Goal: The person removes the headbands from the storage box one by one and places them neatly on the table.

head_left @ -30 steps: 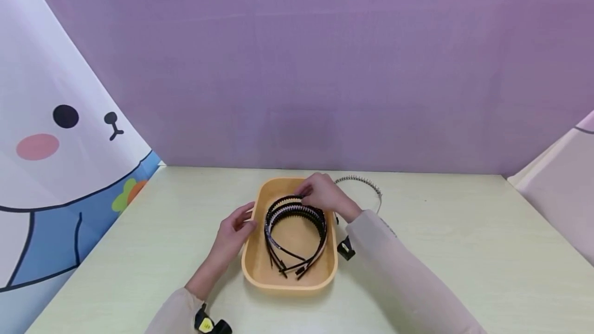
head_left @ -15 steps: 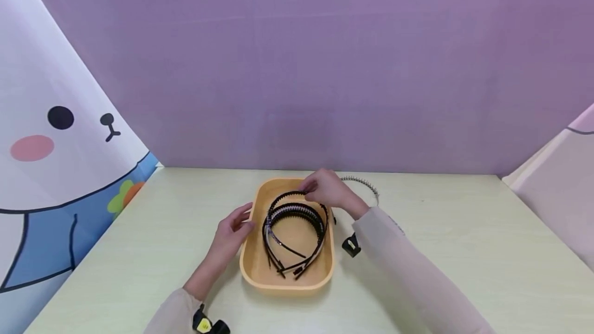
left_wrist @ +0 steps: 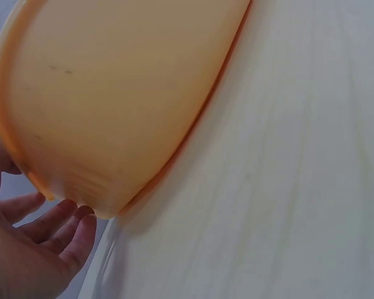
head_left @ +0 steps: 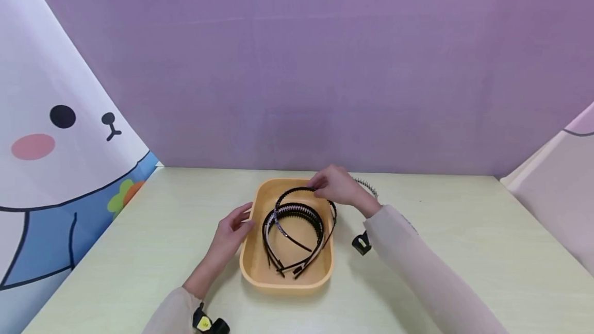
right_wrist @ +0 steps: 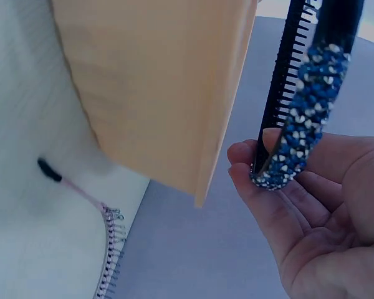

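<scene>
My right hand pinches a black headband by its top, between thumb and fingers. Blue and white beads cover the band's outside, and comb teeth line its inside. It is raised over the right part of a yellow plastic tray. Several black and pale toothed headbands lie stacked in that tray, their ends crossing toward the near side. My left hand is at the tray's left side; in the left wrist view its loosely bent fingers touch the outer wall.
On the table behind my right hand lies a thin spiky headband, partly hidden by that hand; its dark tip shows in the right wrist view. The pale table meets a purple backdrop at its far edge.
My right hand has lifted the beaded headband off the stack and carried it to the right, toward the tray's right rim. The left hand stays at the tray's side.
</scene>
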Action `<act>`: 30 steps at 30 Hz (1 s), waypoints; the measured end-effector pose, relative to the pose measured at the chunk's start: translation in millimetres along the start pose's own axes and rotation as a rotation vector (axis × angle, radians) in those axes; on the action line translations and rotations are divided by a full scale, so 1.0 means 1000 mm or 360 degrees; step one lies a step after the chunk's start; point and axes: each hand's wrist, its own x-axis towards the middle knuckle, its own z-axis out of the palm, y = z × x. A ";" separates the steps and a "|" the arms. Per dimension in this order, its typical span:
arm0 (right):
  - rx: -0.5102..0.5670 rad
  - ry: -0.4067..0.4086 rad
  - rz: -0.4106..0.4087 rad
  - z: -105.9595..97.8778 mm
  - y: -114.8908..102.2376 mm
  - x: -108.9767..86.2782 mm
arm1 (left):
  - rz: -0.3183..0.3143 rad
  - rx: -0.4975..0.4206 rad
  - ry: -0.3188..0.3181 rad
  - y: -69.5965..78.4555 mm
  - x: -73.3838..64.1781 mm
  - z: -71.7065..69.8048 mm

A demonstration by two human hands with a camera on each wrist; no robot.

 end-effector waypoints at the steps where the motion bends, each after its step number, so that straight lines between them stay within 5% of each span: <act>1: 0.0002 -0.0006 -0.0005 -0.002 0.001 -0.001 | 0.0002 -0.0003 -0.0001 0.000 0.000 0.000; 30: -0.0015 0.0079 0.0080 -0.042 0.034 -0.046 | 0.0009 -0.0006 -0.0003 0.002 0.000 0.001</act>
